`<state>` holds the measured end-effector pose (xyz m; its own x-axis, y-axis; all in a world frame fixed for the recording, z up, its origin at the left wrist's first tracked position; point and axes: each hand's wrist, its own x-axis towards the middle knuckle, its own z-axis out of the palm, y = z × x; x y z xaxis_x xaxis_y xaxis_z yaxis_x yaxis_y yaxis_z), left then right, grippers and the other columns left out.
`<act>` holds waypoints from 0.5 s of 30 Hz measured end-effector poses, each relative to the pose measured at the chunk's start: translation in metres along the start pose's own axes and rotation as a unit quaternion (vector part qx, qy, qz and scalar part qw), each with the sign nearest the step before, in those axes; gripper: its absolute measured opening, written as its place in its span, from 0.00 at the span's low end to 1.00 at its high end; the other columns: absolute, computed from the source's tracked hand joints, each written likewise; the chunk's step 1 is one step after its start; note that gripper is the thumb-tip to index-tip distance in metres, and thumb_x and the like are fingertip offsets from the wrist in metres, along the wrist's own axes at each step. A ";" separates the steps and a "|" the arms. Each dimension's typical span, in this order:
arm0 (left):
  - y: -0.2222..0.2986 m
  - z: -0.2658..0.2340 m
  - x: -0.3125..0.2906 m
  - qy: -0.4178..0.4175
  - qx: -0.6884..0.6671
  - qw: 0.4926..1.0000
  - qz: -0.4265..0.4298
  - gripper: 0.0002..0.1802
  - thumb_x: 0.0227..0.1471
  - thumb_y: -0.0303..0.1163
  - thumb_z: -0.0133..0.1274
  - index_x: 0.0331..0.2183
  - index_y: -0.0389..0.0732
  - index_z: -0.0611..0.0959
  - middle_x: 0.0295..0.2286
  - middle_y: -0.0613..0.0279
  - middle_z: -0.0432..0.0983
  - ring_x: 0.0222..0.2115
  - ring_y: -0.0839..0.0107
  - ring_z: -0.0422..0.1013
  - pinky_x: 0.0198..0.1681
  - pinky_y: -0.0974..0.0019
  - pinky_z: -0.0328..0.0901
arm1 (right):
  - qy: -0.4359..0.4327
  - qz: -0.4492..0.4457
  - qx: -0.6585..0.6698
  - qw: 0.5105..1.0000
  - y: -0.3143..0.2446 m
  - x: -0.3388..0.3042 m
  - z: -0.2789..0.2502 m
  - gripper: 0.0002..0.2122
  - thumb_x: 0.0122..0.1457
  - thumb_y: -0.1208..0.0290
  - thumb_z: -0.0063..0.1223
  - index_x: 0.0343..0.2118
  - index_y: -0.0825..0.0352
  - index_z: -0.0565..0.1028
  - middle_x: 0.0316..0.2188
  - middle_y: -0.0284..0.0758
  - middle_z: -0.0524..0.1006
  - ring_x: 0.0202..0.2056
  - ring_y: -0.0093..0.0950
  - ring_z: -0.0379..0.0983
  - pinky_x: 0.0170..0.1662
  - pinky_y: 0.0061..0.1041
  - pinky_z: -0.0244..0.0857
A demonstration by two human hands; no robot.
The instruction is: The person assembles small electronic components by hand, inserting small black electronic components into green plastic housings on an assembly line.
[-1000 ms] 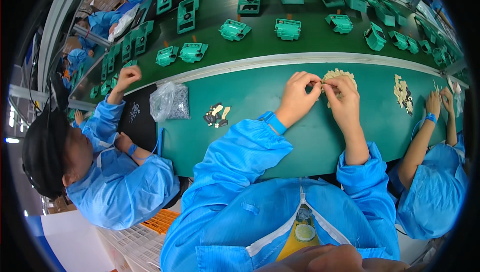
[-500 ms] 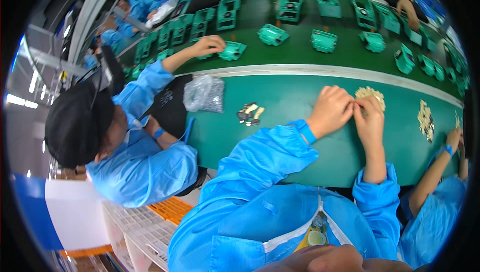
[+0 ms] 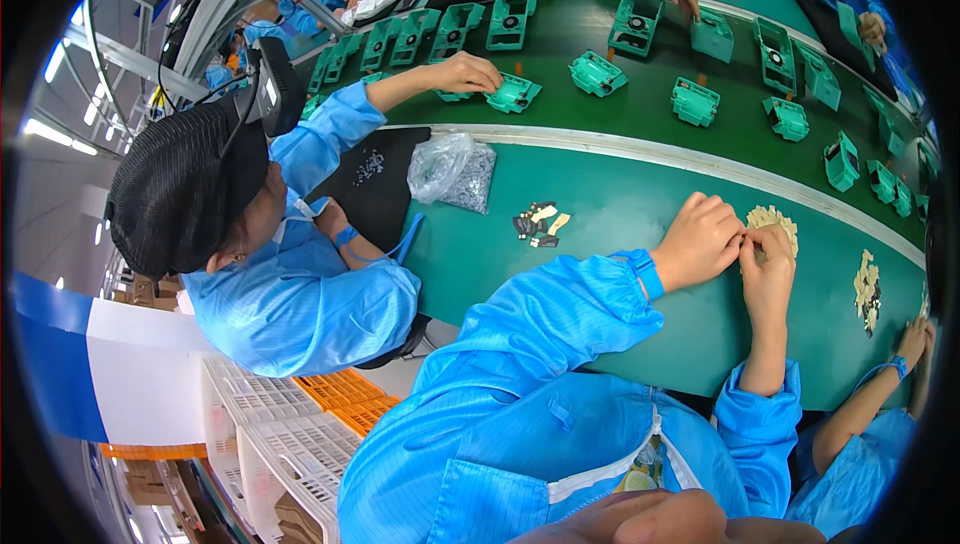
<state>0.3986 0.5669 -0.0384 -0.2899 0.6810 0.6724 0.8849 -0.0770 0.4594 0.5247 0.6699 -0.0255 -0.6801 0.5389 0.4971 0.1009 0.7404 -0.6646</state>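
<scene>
- Our left hand point(image 3: 700, 240) rested on the green work table point(image 3: 620, 214), its fingers curled in and the fingertips pinched toward the right hand.
- Our right hand point(image 3: 768, 266) met it fingertip to fingertip, likewise curled; between the two sets of fingers we pinched a small tan flat part, too small for us to tell its shape.
- The little heap of tan flat parts point(image 3: 775, 221) lay on the table just beyond our fingers, touching or nearly touching the right hand.
- A blue wrist strap point(image 3: 645, 272) circled our left wrist at the cuff of the blue smock sleeve.
- A smaller cluster of dark and tan flat parts point(image 3: 539, 223) lay on the table to our left, well apart from our hands.
- A clear plastic bag of small grey pieces point(image 3: 455, 170) sat further left, beside a black mat point(image 3: 375, 184).
- Another pile of tan and dark parts point(image 3: 867, 289) lay to our right, near a neighbour's hands point(image 3: 912, 339).
- On our left, a person in a black mesh cap point(image 3: 180, 189) reached an arm out to a turquoise plastic housing point(image 3: 514, 93) on the dark green conveyor belt point(image 3: 650, 134).
- More turquoise housings point(image 3: 694, 102) stood along that belt, well apart from our hands.
</scene>
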 end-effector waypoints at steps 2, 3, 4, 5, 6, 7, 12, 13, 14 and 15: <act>0.001 0.000 0.000 0.001 -0.010 1.000 -0.006 0.03 0.47 0.29 0.58 0.26 0.41 0.82 0.27 0.63 0.75 0.32 0.62 0.70 0.40 0.58 0.61 | 0.002 -0.002 -0.001 1.000 0.001 -0.001 0.000 0.03 0.53 0.84 0.56 0.31 0.74 0.77 0.30 0.40 0.75 0.31 0.34 0.74 0.38 0.30 0.68; 0.002 0.000 0.001 0.001 -0.010 1.000 -0.006 0.03 0.47 0.29 0.58 0.26 0.41 0.82 0.27 0.63 0.75 0.32 0.62 0.70 0.40 0.58 0.61 | 0.007 0.019 -0.005 1.000 0.003 -0.001 0.001 0.03 0.53 0.83 0.56 0.31 0.74 0.76 0.29 0.39 0.75 0.31 0.33 0.73 0.37 0.29 0.68; 0.003 0.000 0.001 0.003 -0.022 1.000 -0.011 0.03 0.47 0.29 0.58 0.26 0.41 0.82 0.27 0.63 0.75 0.32 0.62 0.70 0.40 0.58 0.61 | 0.012 0.041 -0.010 0.999 0.006 -0.002 0.000 0.03 0.53 0.82 0.56 0.30 0.74 0.75 0.29 0.39 0.74 0.30 0.33 0.73 0.37 0.29 0.68; 0.002 0.000 0.001 0.005 -0.031 0.999 -0.018 0.03 0.47 0.29 0.58 0.26 0.41 0.82 0.26 0.63 0.75 0.31 0.62 0.70 0.40 0.58 0.61 | 0.011 0.040 -0.008 0.999 0.007 -0.002 0.000 0.03 0.53 0.82 0.56 0.30 0.74 0.75 0.29 0.39 0.74 0.30 0.33 0.73 0.37 0.29 0.68; 0.002 0.001 0.001 0.005 -0.029 0.999 -0.019 0.03 0.47 0.29 0.58 0.26 0.41 0.82 0.26 0.63 0.75 0.31 0.62 0.70 0.40 0.58 0.61 | 0.021 0.057 -0.001 0.998 0.009 -0.001 -0.001 0.02 0.54 0.81 0.56 0.30 0.73 0.74 0.28 0.38 0.74 0.30 0.32 0.72 0.36 0.29 0.68; 0.002 0.001 0.001 0.005 -0.034 0.999 -0.024 0.03 0.47 0.29 0.58 0.27 0.41 0.82 0.26 0.63 0.75 0.31 0.62 0.70 0.40 0.58 0.61 | 0.030 0.075 0.007 0.997 0.011 -0.001 -0.003 0.03 0.54 0.80 0.55 0.30 0.73 0.74 0.28 0.38 0.73 0.29 0.30 0.71 0.36 0.29 0.68; 0.003 0.001 0.003 0.011 -0.042 0.998 -0.044 0.03 0.48 0.29 0.59 0.27 0.41 0.82 0.27 0.63 0.76 0.31 0.62 0.70 0.40 0.58 0.61 | 0.071 0.123 0.000 0.990 0.018 0.000 -0.008 0.04 0.57 0.78 0.54 0.31 0.73 0.74 0.28 0.37 0.73 0.28 0.28 0.70 0.35 0.29 0.68; 0.002 0.002 0.004 0.021 -0.041 0.998 -0.045 0.03 0.48 0.29 0.59 0.28 0.41 0.82 0.27 0.63 0.76 0.31 0.62 0.70 0.40 0.58 0.61 | 0.082 0.128 -0.012 0.988 0.019 0.001 -0.009 0.05 0.58 0.77 0.53 0.31 0.73 0.74 0.28 0.37 0.73 0.28 0.28 0.70 0.35 0.28 0.67; 0.003 0.002 0.004 0.030 -0.041 0.998 -0.046 0.03 0.49 0.29 0.59 0.28 0.41 0.82 0.27 0.63 0.76 0.31 0.62 0.70 0.40 0.58 0.61 | 0.079 0.136 -0.016 0.987 0.022 0.000 -0.010 0.06 0.60 0.75 0.53 0.32 0.74 0.76 0.29 0.38 0.74 0.28 0.28 0.70 0.35 0.28 0.67; 0.003 0.002 0.004 0.030 -0.041 0.998 -0.045 0.03 0.49 0.29 0.59 0.28 0.41 0.82 0.27 0.63 0.76 0.31 0.62 0.70 0.40 0.58 0.61 | 0.080 0.136 -0.015 0.987 0.022 0.001 -0.010 0.06 0.60 0.75 0.53 0.32 0.74 0.76 0.29 0.38 0.74 0.28 0.28 0.70 0.35 0.28 0.67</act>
<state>0.4005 0.5710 -0.0354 -0.3907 0.6440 0.6577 0.8222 -0.0771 0.5639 0.5340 0.6905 -0.0339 -0.5025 0.7735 0.3863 0.2862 0.5704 -0.7699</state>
